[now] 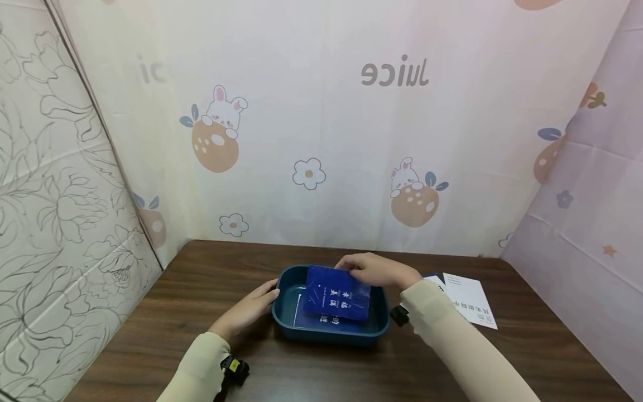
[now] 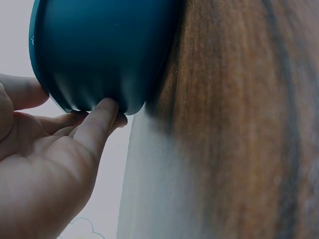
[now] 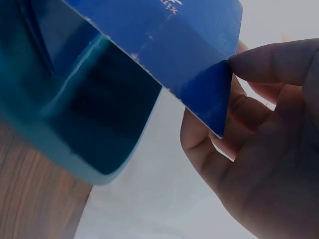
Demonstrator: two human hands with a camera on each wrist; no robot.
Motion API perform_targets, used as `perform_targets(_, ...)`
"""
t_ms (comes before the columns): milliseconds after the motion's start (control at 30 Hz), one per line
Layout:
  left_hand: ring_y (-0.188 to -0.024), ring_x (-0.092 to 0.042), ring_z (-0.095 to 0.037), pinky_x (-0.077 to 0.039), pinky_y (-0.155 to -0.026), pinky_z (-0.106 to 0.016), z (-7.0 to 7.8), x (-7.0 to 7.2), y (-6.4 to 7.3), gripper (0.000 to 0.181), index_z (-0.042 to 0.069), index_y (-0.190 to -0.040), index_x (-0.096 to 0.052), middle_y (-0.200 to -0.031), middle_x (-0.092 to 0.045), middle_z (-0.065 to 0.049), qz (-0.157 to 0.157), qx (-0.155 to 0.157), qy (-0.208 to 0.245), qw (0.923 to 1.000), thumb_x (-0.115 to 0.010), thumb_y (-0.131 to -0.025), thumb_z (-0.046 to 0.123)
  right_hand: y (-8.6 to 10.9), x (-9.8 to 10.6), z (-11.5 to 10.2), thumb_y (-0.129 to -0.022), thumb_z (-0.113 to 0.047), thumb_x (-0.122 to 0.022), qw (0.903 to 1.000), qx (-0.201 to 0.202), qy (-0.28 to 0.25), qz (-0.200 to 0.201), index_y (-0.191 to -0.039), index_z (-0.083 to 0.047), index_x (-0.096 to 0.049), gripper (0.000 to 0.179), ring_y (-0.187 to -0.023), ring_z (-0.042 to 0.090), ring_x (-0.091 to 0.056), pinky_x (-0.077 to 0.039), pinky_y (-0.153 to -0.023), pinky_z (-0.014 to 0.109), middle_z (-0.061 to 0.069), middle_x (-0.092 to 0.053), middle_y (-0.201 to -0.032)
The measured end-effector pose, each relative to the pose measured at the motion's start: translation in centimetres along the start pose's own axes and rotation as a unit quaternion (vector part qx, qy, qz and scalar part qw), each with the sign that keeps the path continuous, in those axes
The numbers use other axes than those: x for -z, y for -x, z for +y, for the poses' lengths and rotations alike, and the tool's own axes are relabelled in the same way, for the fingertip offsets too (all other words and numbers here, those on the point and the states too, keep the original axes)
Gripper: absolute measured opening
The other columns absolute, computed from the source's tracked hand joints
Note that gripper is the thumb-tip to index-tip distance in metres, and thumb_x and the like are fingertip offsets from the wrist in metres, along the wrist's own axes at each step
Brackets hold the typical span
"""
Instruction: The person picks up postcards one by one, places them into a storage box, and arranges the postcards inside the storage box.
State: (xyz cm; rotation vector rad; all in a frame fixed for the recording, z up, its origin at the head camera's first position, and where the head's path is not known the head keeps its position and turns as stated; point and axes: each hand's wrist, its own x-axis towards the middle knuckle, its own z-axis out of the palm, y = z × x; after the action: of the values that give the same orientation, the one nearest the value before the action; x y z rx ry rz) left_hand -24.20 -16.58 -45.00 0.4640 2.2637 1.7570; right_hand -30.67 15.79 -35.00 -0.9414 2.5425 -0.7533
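Observation:
A dark teal plastic basin [image 1: 329, 336] stands on the table. My left hand [image 1: 251, 307] holds its left end, thumb at the rim and the other fingers against the outer wall [image 2: 99, 55]. Above the basin, my right hand [image 1: 374, 269] pinches a blue card [image 1: 331, 290] with white Chinese characters by its upper right part. In the right wrist view, thumb and fingers close on a corner of this blue card [image 3: 164, 55], which slants over the basin [image 3: 75, 164]. A second blue card [image 1: 306, 319] lies inside, partly covered by the held one.
White printed cards [image 1: 469, 298] lie on the table right of the basin, partly behind the right forearm, with a dark blue edge showing beside them. The brown wooden table [image 1: 216, 268] ends at patterned curtains [image 1: 321, 212] at the back and sides.

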Motion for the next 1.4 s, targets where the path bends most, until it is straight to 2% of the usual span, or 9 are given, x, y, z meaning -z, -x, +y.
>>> perform_targets(367, -0.144, -0.032, -0.039, -0.032, -0.113, -0.055, 0.0, 0.0, 0.0, 0.054, 0.002, -0.157, -0.026, -0.159, -0.028, -0.022, 0.003, -0.002, 0.005, 1.0000, -0.040, -0.111, 0.025, -1.8, -0.9, -0.2, -0.104, -0.008, -0.046, 0.9989, -0.016, 0.017, -0.040, -0.119, -0.026, -0.069, 0.033, -0.100, 0.020, -0.060, -0.051, -0.094, 0.052, -0.003, -0.064, -0.114)
perform_targets(633, -0.144, -0.032, -0.039, -0.032, -0.113, -0.055, 0.0, 0.0, 0.0, 0.054, 0.002, -0.157, -0.026, -0.159, -0.028, -0.022, 0.000, -0.002, 0.007, 1.0000, -0.039, -0.111, 0.025, -2.8, -1.5, 0.0, -0.103, -0.006, -0.046, 0.9984, -0.026, 0.013, -0.048, -0.119, -0.024, -0.069, 0.033, -0.092, 0.018, -0.061, -0.055, -0.089, 0.046, -0.003, -0.065, -0.105)
perform_targets(867, -0.144, -0.032, -0.039, -0.032, -0.113, -0.055, -0.1, 0.0, 0.0, 0.054, 0.002, -0.157, -0.026, -0.160, -0.028, -0.022, 0.003, -0.002, 0.006, 1.0000, -0.040, -0.111, 0.026, -2.9, -1.6, 0.4, -0.102, -0.005, -0.051, 0.9976, -0.039, 0.033, -0.046, -0.120, -0.021, -0.071, 0.031, -0.091, 0.019, -0.062, -0.055, -0.090, 0.047, -0.002, -0.066, -0.105)
perform_targets(1167, -0.144, -0.032, -0.039, -0.032, -0.113, -0.055, 0.0, 0.0, 0.0, 0.053, 0.000, -0.157, -0.026, -0.159, -0.029, -0.023, 0.000, -0.007, 0.009, 0.9999, -0.039, -0.111, 0.023, -3.2, -1.3, 0.9, -0.102, -0.004, -0.050, 0.9978, -0.033, 0.041, -0.039, -0.122, -0.019, -0.072, 0.033, -0.100, 0.019, -0.062, -0.052, -0.096, 0.047, 0.000, -0.067, -0.114)
perform_targets(1400, -0.144, -0.032, -0.040, -0.031, -0.113, -0.056, 0.2, -0.1, 0.2, 0.053, 0.001, -0.157, -0.026, -0.159, -0.028, -0.023, 0.004, 0.000, 0.003, 1.0000, -0.039, -0.111, 0.025, -3.2, -1.2, 1.1, -0.103, -0.008, -0.052, 0.9980, -0.019, 0.047, -0.039, -0.126, -0.011, -0.070, 0.029, -0.109, 0.021, -0.063, -0.051, -0.099, 0.047, 0.004, -0.068, -0.120)
